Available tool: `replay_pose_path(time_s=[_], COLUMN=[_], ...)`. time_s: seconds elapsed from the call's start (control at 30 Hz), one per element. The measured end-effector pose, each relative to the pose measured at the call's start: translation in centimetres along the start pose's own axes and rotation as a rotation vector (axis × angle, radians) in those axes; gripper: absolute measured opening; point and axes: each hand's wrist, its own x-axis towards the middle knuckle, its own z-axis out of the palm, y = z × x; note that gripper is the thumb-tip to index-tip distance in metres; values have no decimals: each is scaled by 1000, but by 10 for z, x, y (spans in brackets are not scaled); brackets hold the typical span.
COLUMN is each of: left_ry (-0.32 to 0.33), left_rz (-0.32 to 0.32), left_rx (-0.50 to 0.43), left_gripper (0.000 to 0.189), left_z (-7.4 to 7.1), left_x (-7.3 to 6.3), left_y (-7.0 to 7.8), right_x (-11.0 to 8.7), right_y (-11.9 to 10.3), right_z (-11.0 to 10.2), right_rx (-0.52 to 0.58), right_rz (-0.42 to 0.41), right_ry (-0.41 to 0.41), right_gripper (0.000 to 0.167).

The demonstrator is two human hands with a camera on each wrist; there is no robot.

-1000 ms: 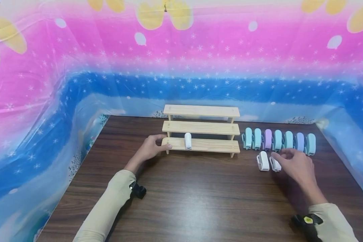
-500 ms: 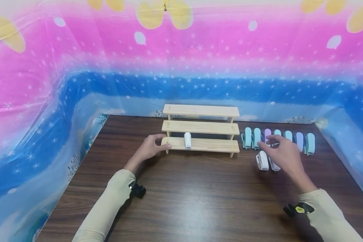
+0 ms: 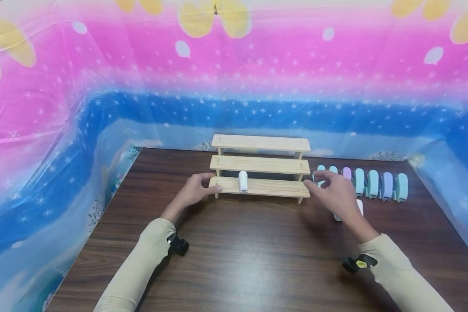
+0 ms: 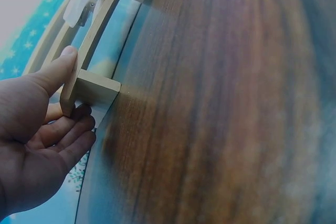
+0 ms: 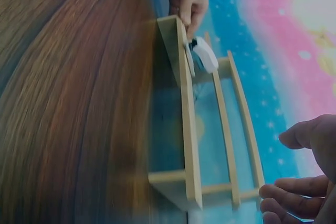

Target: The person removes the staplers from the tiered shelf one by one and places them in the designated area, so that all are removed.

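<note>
A three-tier wooden display stand (image 3: 274, 187) stands at the back middle of the table. My left hand (image 3: 195, 190) pinches the left end of its lowest shelf, thumb on top and fingers beneath in the left wrist view. A small white stapler (image 3: 243, 182) stands on that shelf, left of centre. My right hand (image 3: 335, 193) hovers by the shelf's right end, thumb and fingers apart with nothing between them. In the right wrist view the right fingers (image 5: 296, 187) overlap the far end of the stand. Below that hand, more white staplers (image 3: 360, 207) are mostly hidden.
Several small staplers in mint (image 3: 372, 183), pink-purple (image 3: 346, 173) and lavender (image 3: 386, 186) form a row right of the stand, its left end partly behind the right hand. A patterned cloth (image 3: 234, 112) hangs behind the dark wooden table (image 3: 249, 260).
My right hand has moved left from beside the white staplers, past the coloured row, to the stand's right end. My left hand and the stapler on the shelf have stayed put.
</note>
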Motion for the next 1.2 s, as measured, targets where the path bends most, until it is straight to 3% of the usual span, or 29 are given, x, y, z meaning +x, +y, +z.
replay_pose_path(time_s=[0.37, 0.7, 1.2], left_ry=[-1, 6, 9], left_rz=[9, 15, 7], left_rx=[7, 10, 8], left_gripper=[64, 62, 61], left_z=[0, 0, 0], left_x=[0, 0, 1], left_y=[-1, 0, -1], right_x=[16, 27, 31], right_y=[-31, -61, -91], right_z=[36, 62, 109], right_rx=[134, 172, 279], right_rz=[-43, -73, -31], right_ry=[-53, -53, -93], right_gripper=[52, 50, 49])
